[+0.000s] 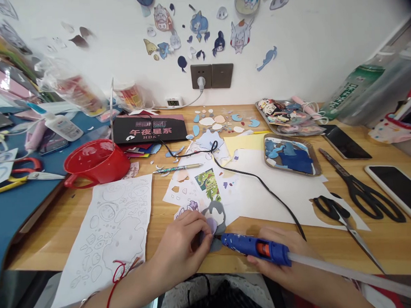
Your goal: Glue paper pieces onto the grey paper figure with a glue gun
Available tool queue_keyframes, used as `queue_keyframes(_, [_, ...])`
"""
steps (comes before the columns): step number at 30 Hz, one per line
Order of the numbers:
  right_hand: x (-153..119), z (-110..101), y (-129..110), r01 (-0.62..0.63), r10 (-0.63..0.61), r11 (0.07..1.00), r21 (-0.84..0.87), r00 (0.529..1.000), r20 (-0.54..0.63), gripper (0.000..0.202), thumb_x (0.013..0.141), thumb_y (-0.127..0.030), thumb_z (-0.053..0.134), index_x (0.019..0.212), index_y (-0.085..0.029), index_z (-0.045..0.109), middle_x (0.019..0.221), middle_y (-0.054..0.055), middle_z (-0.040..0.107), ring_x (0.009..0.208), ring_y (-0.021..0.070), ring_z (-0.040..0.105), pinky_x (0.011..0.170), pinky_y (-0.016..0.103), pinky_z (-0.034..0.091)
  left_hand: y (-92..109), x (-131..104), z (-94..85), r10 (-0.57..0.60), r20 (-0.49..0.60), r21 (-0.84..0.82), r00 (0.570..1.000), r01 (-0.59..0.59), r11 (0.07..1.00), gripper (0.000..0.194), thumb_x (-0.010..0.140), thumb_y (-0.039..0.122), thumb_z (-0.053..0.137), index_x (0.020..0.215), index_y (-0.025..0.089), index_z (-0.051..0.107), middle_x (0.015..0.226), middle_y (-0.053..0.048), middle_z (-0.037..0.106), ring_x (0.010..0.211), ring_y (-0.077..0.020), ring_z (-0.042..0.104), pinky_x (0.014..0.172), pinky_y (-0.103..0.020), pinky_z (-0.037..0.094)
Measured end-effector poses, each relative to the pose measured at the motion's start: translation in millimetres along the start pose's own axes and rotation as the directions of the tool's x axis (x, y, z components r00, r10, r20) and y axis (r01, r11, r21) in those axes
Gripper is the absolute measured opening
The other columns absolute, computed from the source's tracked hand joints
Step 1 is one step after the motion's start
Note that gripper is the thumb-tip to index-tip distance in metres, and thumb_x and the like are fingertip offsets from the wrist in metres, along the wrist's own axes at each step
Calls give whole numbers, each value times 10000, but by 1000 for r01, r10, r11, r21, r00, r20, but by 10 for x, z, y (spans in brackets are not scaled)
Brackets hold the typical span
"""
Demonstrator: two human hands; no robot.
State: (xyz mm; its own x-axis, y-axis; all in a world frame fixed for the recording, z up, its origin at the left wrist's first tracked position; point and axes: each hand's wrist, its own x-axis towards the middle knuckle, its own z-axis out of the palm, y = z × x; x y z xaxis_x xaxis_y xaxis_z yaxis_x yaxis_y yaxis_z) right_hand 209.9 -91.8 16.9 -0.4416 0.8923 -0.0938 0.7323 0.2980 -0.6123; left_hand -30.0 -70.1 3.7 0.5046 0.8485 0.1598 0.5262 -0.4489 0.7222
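Note:
My right hand [281, 255] is wrapped round a blue hot glue gun [241, 244], with a long glue stick [354, 274] running out of its back end. The gun's nozzle points left and meets a small grey and lilac paper cutout [213, 224] near the table's front edge. My left hand [184, 241] pinches that cutout between thumb and fingers, which hide part of it. A grey piece with a white middle [214, 213] shows just above the fingertips. Behind it lies a green printed card [208, 185] on white paper.
To the left stand a red mug [93, 161] and a sheet of outline drawings [116, 230]. A black cord [261, 183] crosses the white paper. On the right lie two pairs of scissors [364, 192], a tray of blue scraps [289, 157] and phones [401, 191].

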Motion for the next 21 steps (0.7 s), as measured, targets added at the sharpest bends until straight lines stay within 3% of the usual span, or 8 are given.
queue_keyframes(5, [12, -45, -12, -12, 15, 998, 57, 999, -45, 295, 812, -470, 520, 640, -234, 483, 612, 10, 536, 539, 176, 523, 466, 308, 395, 3, -9, -1, -9, 1, 2, 1000, 9, 1000, 135, 849, 131, 474, 753, 154, 567, 787, -43, 581, 750, -163, 515, 677, -294, 417])
queue_keyframes(13, [-37, -70, 39, 139, -135, 989, 48, 988, -77, 173, 830, -370, 551, 735, -229, 516, 638, -20, 542, 551, 133, 539, 480, 254, 413, 3, -9, -1, -7, -13, 1, 1000, 7, 1000, 123, 846, 128, 484, 758, 160, 563, 795, -38, 581, 750, -163, 512, 680, -302, 417])
queue_keyframes(21, [-125, -101, 151, 272, -221, 959, 79, 893, -393, 106, 799, -255, 601, 888, -247, 544, 783, 13, 645, 691, 164, 632, 574, 243, 495, -4, -33, 18, 9, 3, 40, 1000, -9, 999, 111, 863, 138, 504, 792, 174, 582, 843, -34, 574, 783, -158, 515, 703, -298, 431])
